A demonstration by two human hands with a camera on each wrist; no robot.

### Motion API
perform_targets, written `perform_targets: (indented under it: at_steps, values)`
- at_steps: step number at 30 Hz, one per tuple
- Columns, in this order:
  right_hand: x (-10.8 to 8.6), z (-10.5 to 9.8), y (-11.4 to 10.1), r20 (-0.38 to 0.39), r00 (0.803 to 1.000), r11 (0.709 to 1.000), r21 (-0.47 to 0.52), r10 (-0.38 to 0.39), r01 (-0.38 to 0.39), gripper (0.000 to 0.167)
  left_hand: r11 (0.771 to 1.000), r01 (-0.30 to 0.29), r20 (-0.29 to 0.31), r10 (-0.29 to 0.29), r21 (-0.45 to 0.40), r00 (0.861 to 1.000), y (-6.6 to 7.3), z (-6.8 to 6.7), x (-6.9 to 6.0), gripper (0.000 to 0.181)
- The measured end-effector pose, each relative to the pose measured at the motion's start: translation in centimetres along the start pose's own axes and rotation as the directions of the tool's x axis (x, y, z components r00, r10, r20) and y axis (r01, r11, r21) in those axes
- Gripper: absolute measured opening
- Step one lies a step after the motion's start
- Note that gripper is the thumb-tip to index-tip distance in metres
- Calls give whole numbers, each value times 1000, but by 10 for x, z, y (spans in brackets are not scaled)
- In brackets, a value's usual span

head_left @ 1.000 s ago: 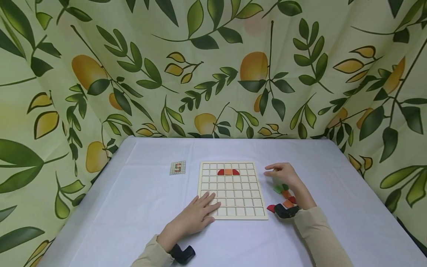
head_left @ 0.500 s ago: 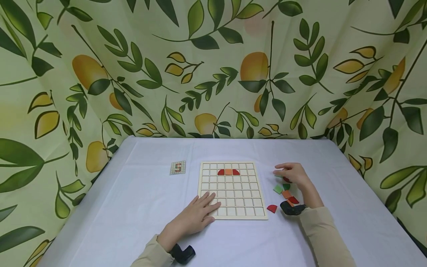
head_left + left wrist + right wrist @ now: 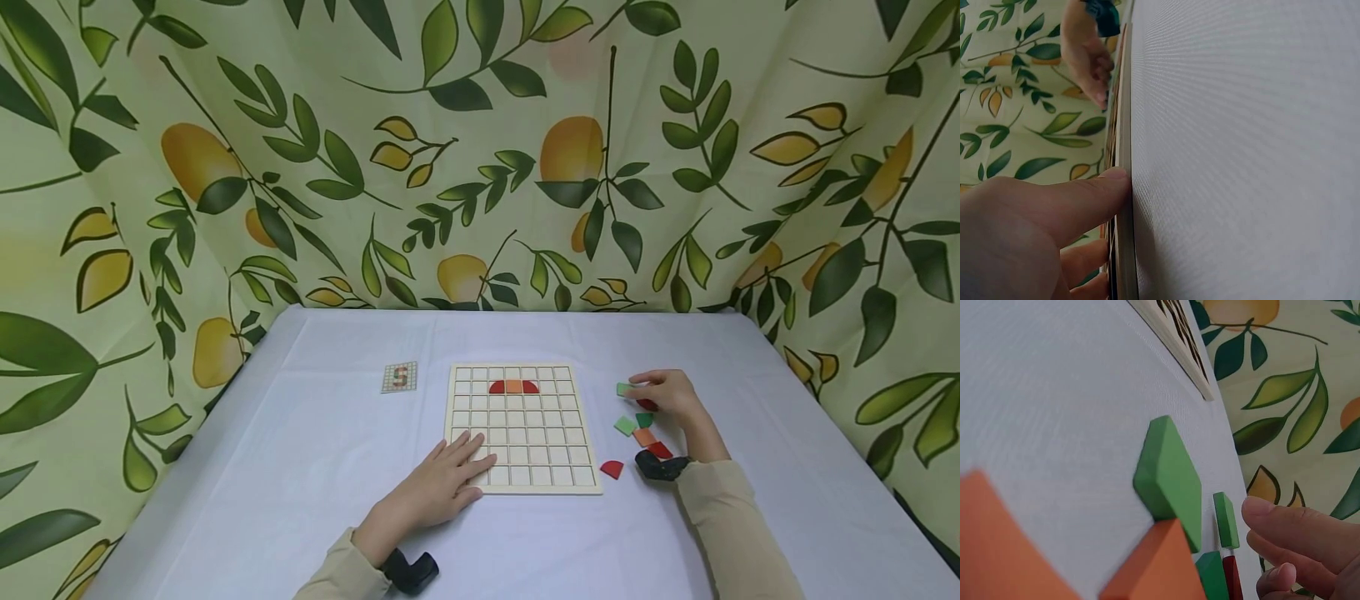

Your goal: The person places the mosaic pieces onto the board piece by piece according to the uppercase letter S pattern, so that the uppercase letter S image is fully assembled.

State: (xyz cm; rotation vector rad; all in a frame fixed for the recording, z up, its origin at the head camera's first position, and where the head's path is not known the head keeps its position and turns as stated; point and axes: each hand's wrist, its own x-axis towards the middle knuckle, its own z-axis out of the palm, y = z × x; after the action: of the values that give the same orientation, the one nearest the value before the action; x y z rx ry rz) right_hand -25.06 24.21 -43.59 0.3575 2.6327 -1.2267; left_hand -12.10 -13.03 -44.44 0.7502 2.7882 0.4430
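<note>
My left hand [image 3: 431, 492] lies with spread fingers on the near left corner of the wooden grid board [image 3: 538, 434]; the left wrist view has its thumb against the board's edge [image 3: 1124, 125]. On the board's upper rows, an orange square [image 3: 513, 387] sits between two red rounded pieces [image 3: 497, 387]. My right hand [image 3: 675, 398] hovers right of the board, fingertips by a light green tile [image 3: 623, 389]. A small gap separates thumb and tile [image 3: 1225, 519] in the right wrist view. A dark red piece [image 3: 647, 406] is partly under that hand.
Below my right hand lie another light green tile [image 3: 625, 426], a dark green piece [image 3: 644, 419], an orange tile [image 3: 643, 437] and a red piece [image 3: 660, 450]. A red quarter-round [image 3: 611, 468] sits nearer me. Left of the board is a small patterned card [image 3: 400, 377].
My right hand has moved right, away from the board, then slightly farther right and down, uncovering the light green tile and dark red piece. My left hand has stayed in place.
</note>
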Motion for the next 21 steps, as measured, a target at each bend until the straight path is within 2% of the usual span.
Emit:
perform_targets:
  at_steps: [21]
  values:
    - [11,1,9,4,999,999,0,38,-38,48,1000,0,-1,0,-14,1000,0,0,0,48]
